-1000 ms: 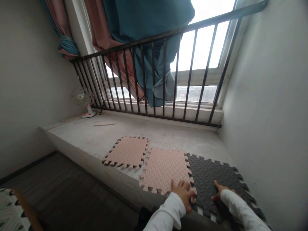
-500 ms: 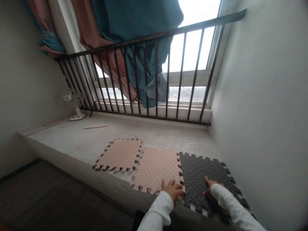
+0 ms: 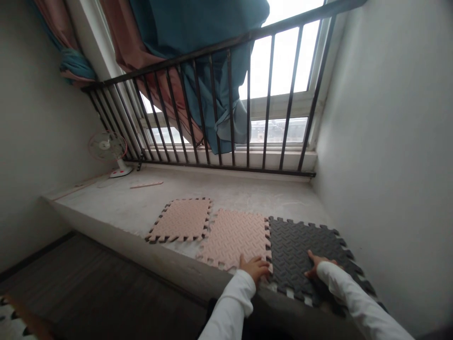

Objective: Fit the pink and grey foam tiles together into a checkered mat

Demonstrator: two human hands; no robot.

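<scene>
Three foam puzzle mats lie on a concrete window ledge (image 3: 134,208). My left hand (image 3: 255,268) lies flat, fingers stretched, on the near right corner of the middle pink mat (image 3: 235,232), right at its toothed seam with the dark grey mat (image 3: 300,248). My right hand (image 3: 318,263) presses flat on the grey mat near its front edge. A second pink mat (image 3: 182,218) lies apart to the left with a narrow gap. Both sleeves are white.
A black metal railing (image 3: 212,104) runs along the window behind the ledge, with teal and pink curtains (image 3: 198,42) hanging over it. A small white fan (image 3: 108,151) and a thin wooden stick (image 3: 146,184) sit at the ledge's far left. Walls close both sides; dark floor lies below.
The view has shifted a little. Both hands stay flat at the seam between the pink and grey mats, and the two mats look pressed closer together.
</scene>
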